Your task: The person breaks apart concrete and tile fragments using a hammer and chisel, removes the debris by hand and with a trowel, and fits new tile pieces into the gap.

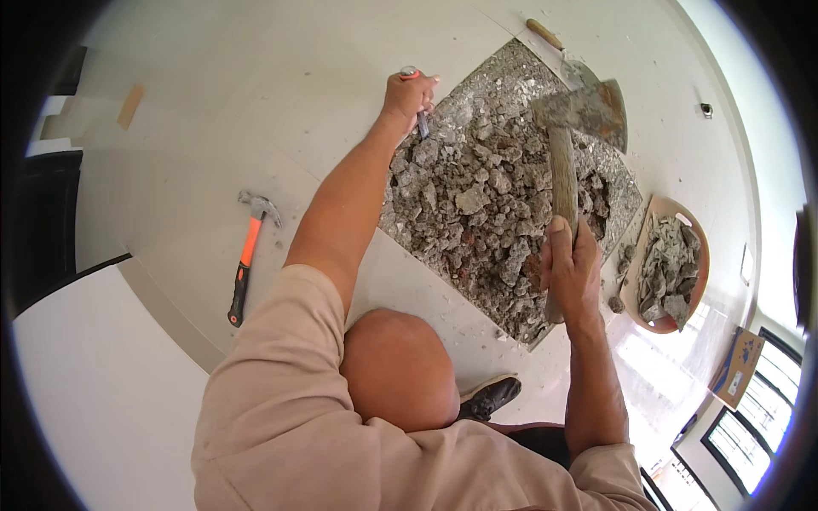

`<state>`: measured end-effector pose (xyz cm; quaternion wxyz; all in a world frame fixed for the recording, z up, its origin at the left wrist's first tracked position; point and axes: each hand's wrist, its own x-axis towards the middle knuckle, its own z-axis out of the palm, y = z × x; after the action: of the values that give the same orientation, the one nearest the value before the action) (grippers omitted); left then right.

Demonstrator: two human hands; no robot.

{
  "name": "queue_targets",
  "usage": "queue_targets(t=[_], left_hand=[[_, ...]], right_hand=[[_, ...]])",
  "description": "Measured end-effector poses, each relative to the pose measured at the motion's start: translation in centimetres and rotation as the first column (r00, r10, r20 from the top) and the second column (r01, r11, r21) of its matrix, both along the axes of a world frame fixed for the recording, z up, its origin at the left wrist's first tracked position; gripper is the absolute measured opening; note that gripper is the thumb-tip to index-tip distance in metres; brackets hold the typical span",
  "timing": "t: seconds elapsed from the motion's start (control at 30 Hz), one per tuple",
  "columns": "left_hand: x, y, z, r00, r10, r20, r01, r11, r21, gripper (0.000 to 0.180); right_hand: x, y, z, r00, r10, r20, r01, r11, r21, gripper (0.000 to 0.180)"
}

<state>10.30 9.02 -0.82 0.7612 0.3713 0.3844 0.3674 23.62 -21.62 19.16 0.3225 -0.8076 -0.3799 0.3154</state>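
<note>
My left hand (409, 95) is closed around a chisel (423, 126) with an orange-red collar near its top. The chisel's metal blade points down at the left edge of a square patch of broken mortar and rubble (470, 201) in the tiled floor. In my right hand (573, 260), fingers wrapped round the wooden handle, is an axe (588, 113), raised over the right part of the rubble. Its wide, mortar-smeared head lies across the handle's far end, the flared blade to the right and the blunt end to the left.
A claw hammer (250, 247) with an orange and black handle lies on the floor at left. Beyond the axe head lies a trowel (545, 35), partly hidden. At right stands an orange-brown basin (700, 271) of rubble, with a cardboard box (738, 368) nearby. My knee (399, 366) is bent near the patch.
</note>
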Motion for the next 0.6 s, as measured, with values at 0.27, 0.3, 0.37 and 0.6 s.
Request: queue_targets(t=[0.27,0.3,0.37,0.6], left_hand=[[-2.9,-0.9,-1.3,0.93,0.262,0.258,-0.199,0.948,-0.247,0.031],[-0.8,-3.1,-0.4,0.945,0.25,0.21,-0.192,0.946,-0.263,0.029],[0.3,-5.0,1.7,0.958,0.236,0.164,-0.19,0.949,-0.252,0.027],[-5.4,-5.2,5.9,0.973,-0.232,-0.012,0.226,0.957,-0.18,0.024]], right_hand=[[-0.7,-5.3,-2.0,0.981,-0.134,-0.142,0.123,0.989,-0.083,0.036],[-0.2,-6.3,-2.5,0.988,-0.128,-0.088,0.116,0.985,-0.125,0.038],[0.5,-7.4,-3.7,0.993,-0.113,-0.041,0.106,0.984,-0.141,0.039],[1.4,-9.7,-7.2,0.968,-0.19,-0.163,0.126,0.931,-0.342,0.04]])
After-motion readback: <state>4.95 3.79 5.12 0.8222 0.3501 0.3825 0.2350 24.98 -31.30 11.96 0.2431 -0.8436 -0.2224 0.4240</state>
